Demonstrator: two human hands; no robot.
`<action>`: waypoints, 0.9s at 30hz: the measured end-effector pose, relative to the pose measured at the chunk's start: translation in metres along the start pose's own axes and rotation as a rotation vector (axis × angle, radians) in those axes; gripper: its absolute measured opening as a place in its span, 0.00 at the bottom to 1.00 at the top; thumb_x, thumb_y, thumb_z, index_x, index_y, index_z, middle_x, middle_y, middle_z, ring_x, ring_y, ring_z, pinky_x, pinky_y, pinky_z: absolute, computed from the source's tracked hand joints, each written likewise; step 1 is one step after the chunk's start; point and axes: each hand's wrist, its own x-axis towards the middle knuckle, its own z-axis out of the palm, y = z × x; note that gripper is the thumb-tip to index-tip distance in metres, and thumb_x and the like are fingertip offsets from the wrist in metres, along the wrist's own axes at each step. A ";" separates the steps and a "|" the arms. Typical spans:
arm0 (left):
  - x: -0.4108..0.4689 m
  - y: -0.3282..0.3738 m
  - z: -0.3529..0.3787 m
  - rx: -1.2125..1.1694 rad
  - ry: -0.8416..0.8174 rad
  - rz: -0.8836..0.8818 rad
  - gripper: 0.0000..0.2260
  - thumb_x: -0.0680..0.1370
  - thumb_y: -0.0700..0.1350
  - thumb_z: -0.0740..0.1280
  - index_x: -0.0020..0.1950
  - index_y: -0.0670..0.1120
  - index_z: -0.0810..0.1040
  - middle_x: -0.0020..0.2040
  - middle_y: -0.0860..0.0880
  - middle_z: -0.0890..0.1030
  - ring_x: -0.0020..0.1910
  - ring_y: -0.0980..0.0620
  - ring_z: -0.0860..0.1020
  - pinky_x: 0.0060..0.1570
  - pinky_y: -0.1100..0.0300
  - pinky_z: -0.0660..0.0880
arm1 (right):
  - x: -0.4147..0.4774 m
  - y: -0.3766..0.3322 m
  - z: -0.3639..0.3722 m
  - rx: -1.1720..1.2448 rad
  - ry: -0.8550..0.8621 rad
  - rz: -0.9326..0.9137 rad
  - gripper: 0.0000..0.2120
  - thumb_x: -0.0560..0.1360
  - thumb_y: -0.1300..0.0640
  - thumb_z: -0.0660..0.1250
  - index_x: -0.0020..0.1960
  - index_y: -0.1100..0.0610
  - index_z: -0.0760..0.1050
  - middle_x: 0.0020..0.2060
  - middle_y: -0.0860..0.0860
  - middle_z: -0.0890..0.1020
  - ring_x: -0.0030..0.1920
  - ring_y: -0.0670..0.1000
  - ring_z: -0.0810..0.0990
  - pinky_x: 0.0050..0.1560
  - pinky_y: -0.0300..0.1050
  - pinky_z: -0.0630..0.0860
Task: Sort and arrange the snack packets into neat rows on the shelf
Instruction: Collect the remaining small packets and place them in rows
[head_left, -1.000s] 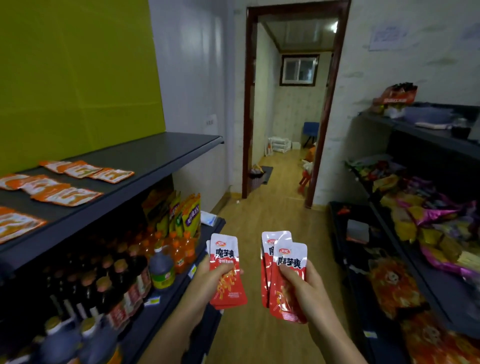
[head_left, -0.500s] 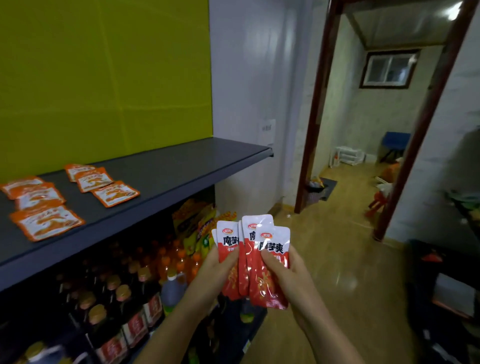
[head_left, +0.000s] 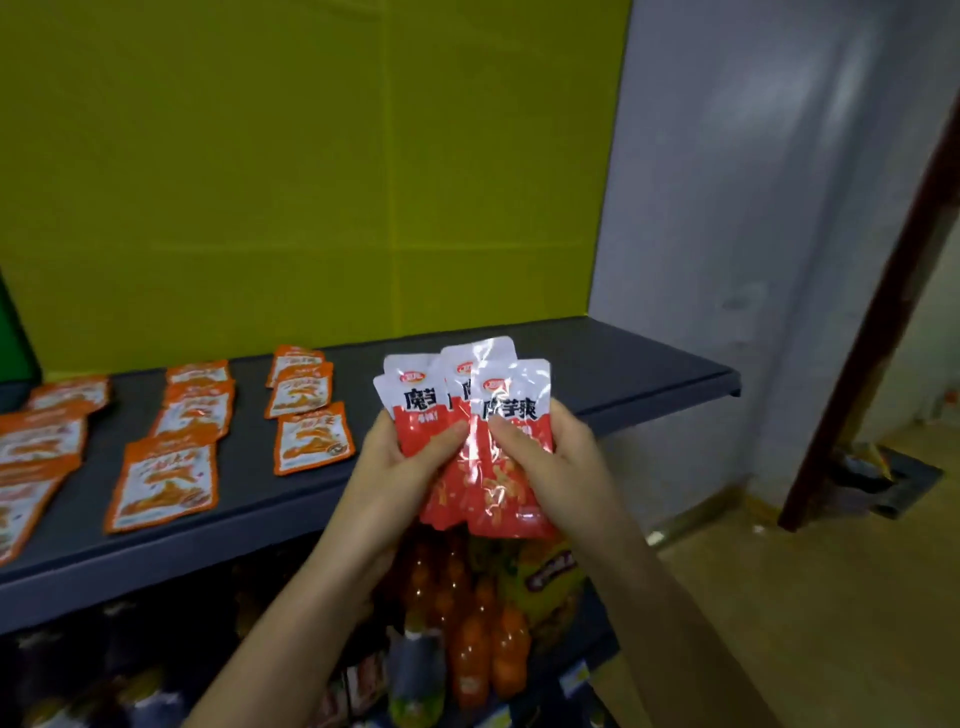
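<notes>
Left hand (head_left: 400, 467) and right hand (head_left: 545, 462) both grasp a fanned bunch of red-and-white snack packets (head_left: 483, 415) at frame centre, before the grey shelf (head_left: 623, 374). Orange packets (head_left: 311, 436) lie in rows at left.

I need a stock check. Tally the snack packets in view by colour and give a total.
Orange packets, flat on the shelf: at least 9 (the leftmost run off frame)
Red packets, fanned between the left hand and the right hand: at least 4 (they overlap)
Total: at least 13
</notes>
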 end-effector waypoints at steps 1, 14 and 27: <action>0.008 0.003 -0.004 0.018 0.035 0.015 0.11 0.74 0.40 0.68 0.54 0.52 0.75 0.48 0.52 0.84 0.44 0.55 0.83 0.43 0.61 0.81 | 0.013 -0.002 0.004 0.009 -0.046 -0.009 0.06 0.75 0.54 0.66 0.50 0.45 0.76 0.48 0.47 0.84 0.49 0.48 0.83 0.54 0.52 0.79; 0.098 0.025 -0.052 0.324 0.516 0.083 0.15 0.76 0.36 0.65 0.62 0.44 0.71 0.53 0.45 0.79 0.41 0.55 0.78 0.37 0.62 0.75 | 0.185 0.027 0.047 -0.055 -0.416 0.005 0.09 0.77 0.52 0.63 0.55 0.53 0.76 0.53 0.54 0.83 0.54 0.54 0.81 0.59 0.52 0.76; 0.104 0.045 -0.101 0.340 0.654 -0.058 0.06 0.76 0.37 0.65 0.48 0.47 0.73 0.46 0.46 0.80 0.39 0.52 0.79 0.30 0.64 0.79 | 0.293 0.091 0.101 -0.634 -0.371 0.112 0.20 0.76 0.49 0.59 0.62 0.58 0.74 0.62 0.59 0.76 0.61 0.61 0.75 0.54 0.47 0.71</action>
